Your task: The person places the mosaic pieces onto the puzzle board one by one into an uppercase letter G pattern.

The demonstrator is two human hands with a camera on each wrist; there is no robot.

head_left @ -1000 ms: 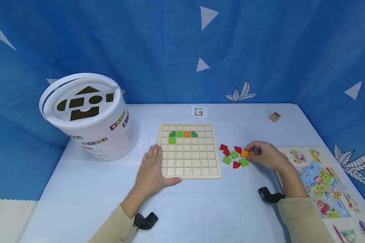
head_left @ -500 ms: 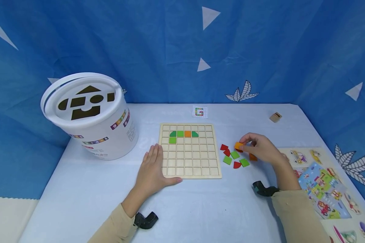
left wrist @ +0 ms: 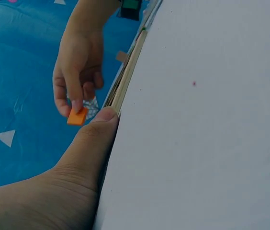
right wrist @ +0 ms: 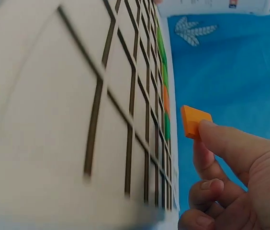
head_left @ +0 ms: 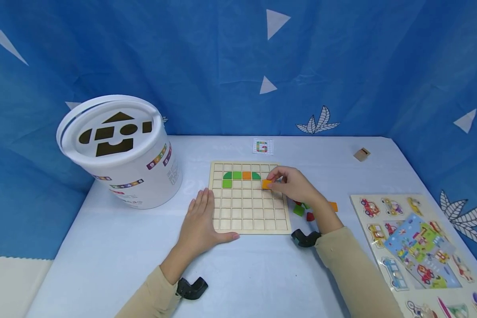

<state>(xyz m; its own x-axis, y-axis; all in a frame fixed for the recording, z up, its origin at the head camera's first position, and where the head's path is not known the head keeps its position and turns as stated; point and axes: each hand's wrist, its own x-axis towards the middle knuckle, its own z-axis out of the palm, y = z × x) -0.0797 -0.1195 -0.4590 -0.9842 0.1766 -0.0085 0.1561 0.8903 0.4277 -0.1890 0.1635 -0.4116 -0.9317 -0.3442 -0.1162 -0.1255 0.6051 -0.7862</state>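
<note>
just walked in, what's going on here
A person's right grip pinches a flat orange square tile above a pale wooden grid board. The left grip lies along the board's left side, thumb at the near edge. Five green and orange pieces sit in the grid: a row of four, plus one light green square below its left end. Beyond the board lies a small white card with a multicoloured G-like pattern. Loose coloured pieces lie to the right, partly hidden by the arm.

Left hand straight-fingered, right hand pinch-curled.
</note>
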